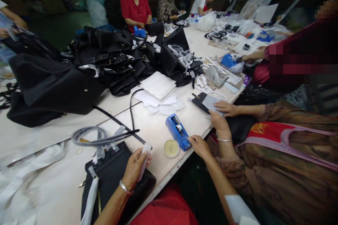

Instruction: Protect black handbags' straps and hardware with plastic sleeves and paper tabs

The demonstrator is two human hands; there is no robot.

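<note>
- Where the left hand (137,164) closes thumb and fingers about a pale wrapped strip (146,148), the grip is firm; the strip stands tilted above a black bag (109,170) at the table's (200,119) near edge.
- Right hand (198,146): fingertips at the near end of a blue tape dispenser (177,133). Whether they pinch a tape end or only touch the casing, I cannot tell.
- Handling, strip: judged light, flexible along its length, its wrapping smooth and easily creased. Best held by the flat sides, near the end being worked.
- Handling, bag: judged soft and bulky, liable to sag. Hold it by the body, clear of the wrapped handle.
- Handling, dispenser: judged rigid and likely to slide if pulled; steady it by its side walls. The tape should be taken by its free end.
- Not established: the strip's lower part is partly covered by fingers; a dark strap (114,119) runs toward it, but any join is concealed.
- The bag's lower end is cut off by the frame, and the left forearm covers part of it.
</note>
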